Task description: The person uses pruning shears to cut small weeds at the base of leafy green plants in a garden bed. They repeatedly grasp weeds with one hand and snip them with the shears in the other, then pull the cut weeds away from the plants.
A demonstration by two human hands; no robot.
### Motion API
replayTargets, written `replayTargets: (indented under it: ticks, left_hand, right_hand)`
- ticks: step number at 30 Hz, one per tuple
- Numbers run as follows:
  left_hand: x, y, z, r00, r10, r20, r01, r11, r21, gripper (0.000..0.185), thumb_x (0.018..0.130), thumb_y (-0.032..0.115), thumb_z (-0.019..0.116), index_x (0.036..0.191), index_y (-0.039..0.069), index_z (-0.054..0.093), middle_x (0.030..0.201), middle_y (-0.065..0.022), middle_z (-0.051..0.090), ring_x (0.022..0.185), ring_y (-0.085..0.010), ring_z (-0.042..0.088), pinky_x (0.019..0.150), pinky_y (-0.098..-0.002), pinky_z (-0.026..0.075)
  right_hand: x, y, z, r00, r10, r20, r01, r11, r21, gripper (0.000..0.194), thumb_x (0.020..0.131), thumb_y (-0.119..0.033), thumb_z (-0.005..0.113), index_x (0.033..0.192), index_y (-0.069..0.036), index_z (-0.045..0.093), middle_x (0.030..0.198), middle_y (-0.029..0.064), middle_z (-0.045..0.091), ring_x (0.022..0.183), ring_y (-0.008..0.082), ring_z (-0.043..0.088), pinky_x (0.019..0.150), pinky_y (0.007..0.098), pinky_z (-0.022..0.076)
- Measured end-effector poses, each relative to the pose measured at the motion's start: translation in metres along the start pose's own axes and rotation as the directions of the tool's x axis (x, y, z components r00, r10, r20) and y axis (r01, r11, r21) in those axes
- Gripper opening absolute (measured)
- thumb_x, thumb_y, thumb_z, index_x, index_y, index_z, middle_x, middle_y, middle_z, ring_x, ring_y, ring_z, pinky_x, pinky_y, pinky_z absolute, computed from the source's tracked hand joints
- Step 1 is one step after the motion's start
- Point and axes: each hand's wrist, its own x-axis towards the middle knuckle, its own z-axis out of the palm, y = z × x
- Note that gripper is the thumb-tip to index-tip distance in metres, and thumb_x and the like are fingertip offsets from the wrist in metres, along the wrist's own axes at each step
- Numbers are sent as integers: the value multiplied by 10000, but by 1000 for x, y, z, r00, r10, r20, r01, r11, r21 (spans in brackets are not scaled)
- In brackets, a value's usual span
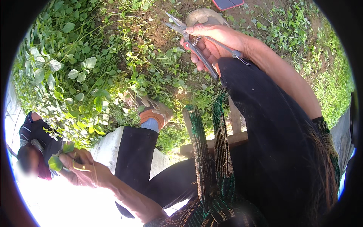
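Observation:
My right hand (224, 35) holds a pair of spring-loaded pruning snips (202, 60) just beyond my bent knee. Their narrow blades point up and to the left and stand apart, with a coil spring between the spread handles. A bent wire catch hangs from one handle's end. At the lower left, my left hand (88, 170) is raised with a few green leaves (55, 163) pinched at the fingertips. A thin yellow band crosses one of its fingers; whether it is a ring or a stem, I cannot tell.
Dense leafy plants (85, 54) spread over brown soil (158, 31). A flat device in a red case, likely a phone (228, 2), lies at the top edge. My brown shoe (154, 110) stands among stems. Below are a wooden stool (238, 137) and hanging beaded ties (198, 133). Another person (37, 142) is at far left.

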Motion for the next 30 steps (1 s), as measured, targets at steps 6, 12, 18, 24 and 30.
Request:
replayTargets:
  ticks: [6, 12, 18, 24, 30]
  left_hand:
    - [79, 4, -238, 939, 304, -163, 21, 421, 907, 275, 1008, 234, 656, 1175, 16, 660, 965, -96, 671, 829, -157, 606, 708, -280, 508]
    - [10, -89, -332, 953, -73, -294, 220, -499, 838, 282, 991, 183, 659, 1229, 32, 646, 1124, -138, 646, 1069, -242, 597, 914, -400, 505]
    - [12, -65, -136, 920, 131, 370, -367, 622, 692, 216, 989, -6, 606, 1194, -16, 671, 1194, -143, 641, 1019, -187, 633, 883, -325, 540]
    - [-46, -84, 95, 381, 107, 918, -231, 973, -17, 132, 852, -26, 687, 979, 11, 690, 955, -166, 686, 862, -368, 694, 758, -403, 555]
    - [-73, -141, 136, 282, -55, 958, -469, 863, 187, 156, 844, 11, 687, 999, 27, 703, 961, -160, 666, 860, -401, 675, 776, -468, 552]
  right_hand:
    - [0, -2, 1, 999, 36, 4, -36, 999, -2, 406, 1079, -444, 442, 1108, -66, 587, 803, 119, 680, 677, 258, 704, 630, 357, 574]
    - [2, -2, 8, 999, 30, -22, -32, 991, -133, 412, 1087, -444, 424, 1118, -64, 580, 802, 114, 668, 682, 241, 696, 644, 369, 575]
    - [5, -5, 16, 988, 113, -105, -135, 964, -230, 438, 1044, -478, 526, 1211, -75, 558, 824, 79, 653, 681, 192, 690, 628, 341, 578]
    - [14, 3, 21, 978, 79, -195, -167, 856, -489, 511, 1005, -595, 509, 1124, -98, 522, 825, 84, 642, 711, 198, 707, 555, 352, 565]
    - [13, -6, 23, 963, 206, -174, -268, 806, -527, 541, 1014, -616, 451, 1103, -87, 522, 822, 92, 637, 724, 207, 711, 551, 363, 562]
